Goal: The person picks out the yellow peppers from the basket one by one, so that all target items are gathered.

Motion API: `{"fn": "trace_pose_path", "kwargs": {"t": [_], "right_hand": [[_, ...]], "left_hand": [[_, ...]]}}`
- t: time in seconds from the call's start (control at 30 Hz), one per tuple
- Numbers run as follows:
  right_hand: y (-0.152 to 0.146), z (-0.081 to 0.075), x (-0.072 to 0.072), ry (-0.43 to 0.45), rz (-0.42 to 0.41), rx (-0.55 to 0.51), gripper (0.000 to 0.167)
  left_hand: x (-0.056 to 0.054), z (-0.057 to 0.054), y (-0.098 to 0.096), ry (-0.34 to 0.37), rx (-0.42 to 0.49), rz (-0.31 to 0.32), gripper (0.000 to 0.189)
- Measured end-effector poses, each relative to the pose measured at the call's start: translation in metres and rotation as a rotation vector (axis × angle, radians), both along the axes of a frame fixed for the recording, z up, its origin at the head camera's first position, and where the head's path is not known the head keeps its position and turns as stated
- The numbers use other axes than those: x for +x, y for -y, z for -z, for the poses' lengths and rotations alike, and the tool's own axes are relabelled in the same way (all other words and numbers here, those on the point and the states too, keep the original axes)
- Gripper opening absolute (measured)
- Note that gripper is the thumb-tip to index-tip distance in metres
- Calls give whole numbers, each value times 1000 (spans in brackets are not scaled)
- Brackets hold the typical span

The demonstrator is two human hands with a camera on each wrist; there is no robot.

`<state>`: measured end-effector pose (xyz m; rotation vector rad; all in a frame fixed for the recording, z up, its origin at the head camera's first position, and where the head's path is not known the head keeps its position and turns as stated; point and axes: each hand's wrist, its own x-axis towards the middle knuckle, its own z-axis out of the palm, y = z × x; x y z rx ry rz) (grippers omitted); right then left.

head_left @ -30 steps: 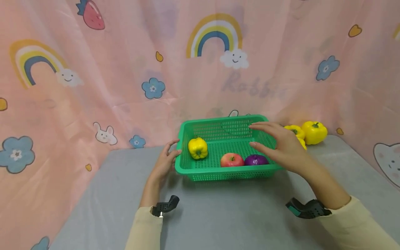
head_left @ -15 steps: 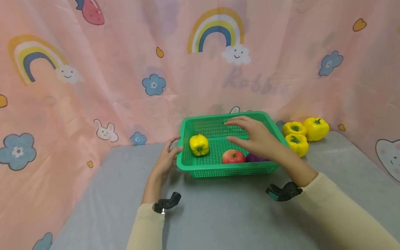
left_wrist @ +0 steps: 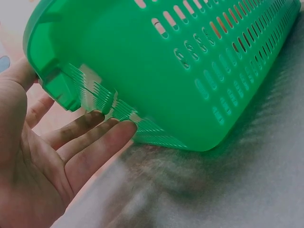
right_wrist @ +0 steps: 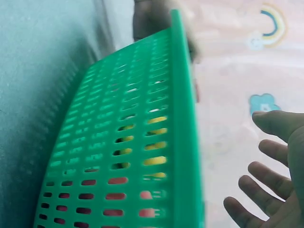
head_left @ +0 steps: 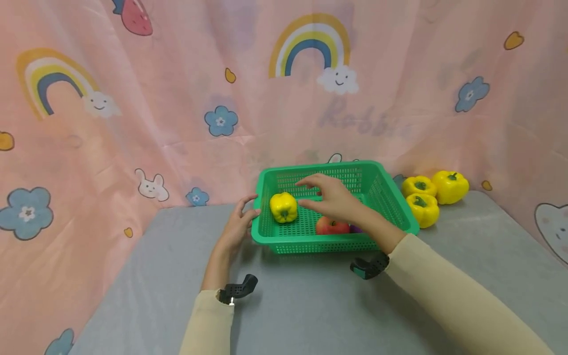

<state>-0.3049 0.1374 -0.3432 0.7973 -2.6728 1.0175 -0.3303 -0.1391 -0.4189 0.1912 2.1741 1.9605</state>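
A green perforated plastic basket (head_left: 275, 241) stands on the grey table. My left hand (head_left: 235, 227) touches its left end; in the left wrist view, extended fingers (left_wrist: 102, 152) lie against the outer wall below the rim. Over the basket hovers my right hand (head_left: 335, 199), thumb and fingers spread and nothing between them. Just left of its fingertips, a yellow bell pepper (head_left: 283, 208) lies in the basket. An apple (head_left: 327, 226), red and partly covered by the right hand, lies near the front wall. Beside it a purple round item (head_left: 356, 229) is mostly hidden by the right wrist.
Right of the basket, three more yellow bell peppers (head_left: 423, 211) sit close together on the table (head_left: 301, 301). A pink patterned curtain (head_left: 177, 98) hangs behind the table and at its sides.
My right hand has moved left across the basket, from its right side toward the yellow pepper inside. The peppers on the right have come into fuller view. My left hand stays at the basket's left end.
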Motion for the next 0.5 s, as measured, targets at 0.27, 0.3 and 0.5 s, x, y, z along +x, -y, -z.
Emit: {"fn": "trace_pose_path", "kwargs": {"t": [0.27,0.3,0.5], "right_hand": [[25,11,-13,72,-30,22,48],[27,12,-15,83,-26,23,48],[29,23,-28,146,-2,50,50]], "left_hand": [[3,-2,7,-11,-14,-31,48],[3,-2,7,-12,-13,-27,48],[-1,3,-1,1,5,-3,49]]}}
